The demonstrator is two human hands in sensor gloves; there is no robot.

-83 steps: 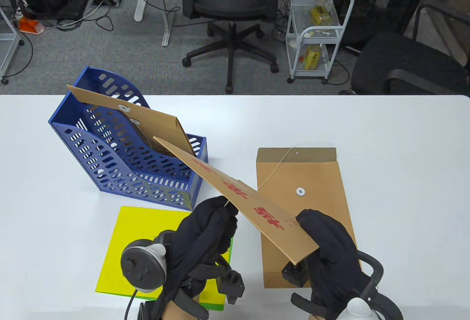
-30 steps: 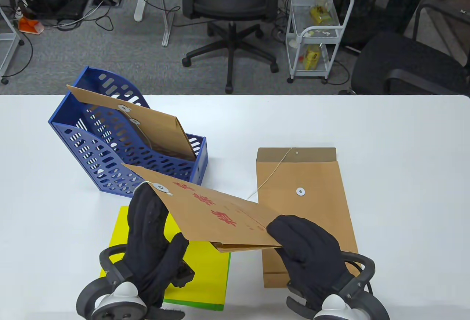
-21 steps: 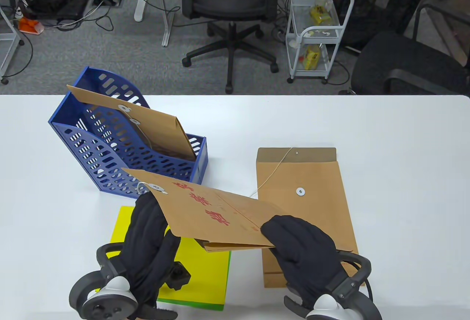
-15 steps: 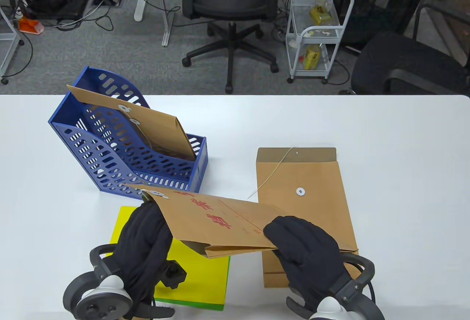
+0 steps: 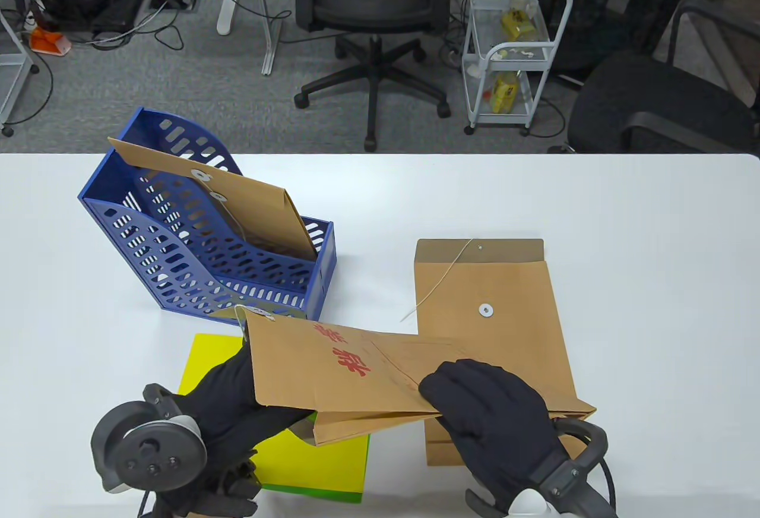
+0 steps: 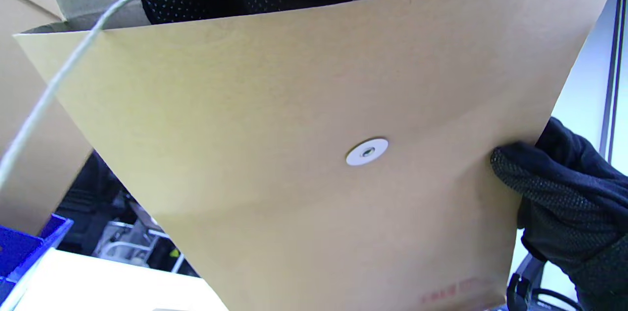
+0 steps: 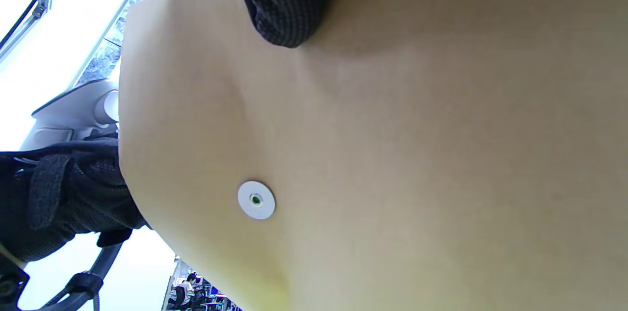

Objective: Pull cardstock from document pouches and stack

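The brown document pouch (image 5: 332, 363) is held up over the yellow cardstock (image 5: 320, 458) on the worktop (image 5: 653, 245); its bottom end is gripped by the right hand (image 5: 481, 405); the left hand (image 5: 237, 387) is reached inside its open end; next, the card inside should be pinched and pulled out.

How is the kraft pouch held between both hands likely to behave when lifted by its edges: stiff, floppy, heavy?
Probably semi-stiff: the held pouch spans between the left hand and right hand with only a gentle bow. Likely light, since fingertip grips at its edges carry it. Its opened end gapes near the yellow cardstock, so the paper walls seem to flex apart easily.
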